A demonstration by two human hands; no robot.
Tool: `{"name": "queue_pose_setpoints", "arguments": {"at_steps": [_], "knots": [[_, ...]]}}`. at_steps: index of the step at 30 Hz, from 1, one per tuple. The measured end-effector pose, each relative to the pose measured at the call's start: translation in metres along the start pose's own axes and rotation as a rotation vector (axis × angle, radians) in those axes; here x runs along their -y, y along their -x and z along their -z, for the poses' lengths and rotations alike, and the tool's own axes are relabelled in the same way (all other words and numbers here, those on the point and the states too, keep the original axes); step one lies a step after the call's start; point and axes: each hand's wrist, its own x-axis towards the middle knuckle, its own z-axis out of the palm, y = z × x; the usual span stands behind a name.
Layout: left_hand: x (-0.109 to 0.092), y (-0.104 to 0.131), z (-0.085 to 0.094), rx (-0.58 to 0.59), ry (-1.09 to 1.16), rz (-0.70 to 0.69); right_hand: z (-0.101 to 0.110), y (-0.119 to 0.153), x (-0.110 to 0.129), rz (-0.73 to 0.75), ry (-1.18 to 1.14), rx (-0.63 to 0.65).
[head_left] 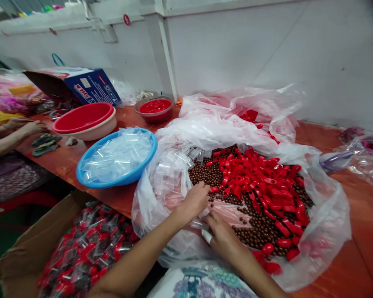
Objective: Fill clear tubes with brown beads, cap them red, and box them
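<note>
While both hands pinch a small clear bag, left hand (195, 201) and right hand (221, 236), over the bead pile (261, 225) (red caps mixed in), the carton (81, 248) looks partly filled; plenty remains.

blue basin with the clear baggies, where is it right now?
In the head view the blue basin sits left of centre on the red-brown table, between the red basin behind it and the big plastic bag of brown beads to its right.

My left hand (195, 201) hides its fingertips among the beads (205, 174), and my right hand (223, 236) covers whatever lies under its palm. The carton (27, 248) of packets runs off the bottom edge. A co-worker's arm (9, 136) is cut by the left edge.
</note>
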Motion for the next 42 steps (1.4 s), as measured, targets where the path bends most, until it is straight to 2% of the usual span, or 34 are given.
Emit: {"name": "queue_pose_setpoints", "arguments": {"at_steps": [2, 5, 8, 10, 12, 15, 17, 21, 25, 29, 32, 35, 39, 42], "knots": [[-0.008, -0.012, -0.007, -0.031, 0.02, -0.054, 0.007, 0.005, -0.006, -0.03, -0.013, -0.07], [-0.013, -0.021, -0.014, -0.008, 0.015, -0.109, 0.013, 0.012, -0.023, -0.005, -0.007, -0.146], [-0.008, -0.02, -0.016, 0.099, 0.096, -0.285, 0.009, 0.019, -0.045, 0.008, 0.034, -0.212], [0.002, -0.017, -0.012, 0.089, 0.179, -0.344, 0.005, 0.022, -0.056, -0.007, 0.044, -0.228], [0.017, -0.014, -0.003, -0.066, 0.186, -0.237, 0.002, 0.024, -0.061, -0.017, 0.04, -0.251], [0.045, -0.013, 0.015, -0.345, 0.045, 0.076, 0.002, 0.025, -0.058, -0.057, 0.008, -0.282], [0.06, -0.015, 0.027, -0.397, -0.018, 0.175, 0.004, 0.024, -0.052, -0.09, -0.028, -0.297], [0.068, -0.023, 0.035, -0.337, -0.081, 0.202, 0.007, 0.021, -0.045, -0.098, -0.128, -0.394], [0.055, -0.029, 0.028, -0.234, -0.138, 0.236, 0.007, 0.02, -0.052, -0.161, -0.312, -0.467], [0.043, -0.033, 0.024, -0.182, -0.168, 0.252, 0.008, 0.023, -0.059, -0.234, -0.466, -0.446], [0.044, -0.034, 0.03, -0.304, -0.213, 0.246, 0.011, 0.026, -0.057, -0.206, -0.456, -0.444], [0.055, -0.035, 0.038, -0.416, -0.289, 0.248, 0.014, 0.027, -0.055, -0.179, -0.397, -0.451], [0.067, -0.036, 0.041, -0.28, -0.278, 0.144, 0.012, 0.029, -0.057, -0.165, -0.393, -0.417], [0.057, -0.031, 0.037, -0.176, -0.168, 0.02, 0.009, 0.031, -0.061, -0.258, -0.535, -0.464]]}}
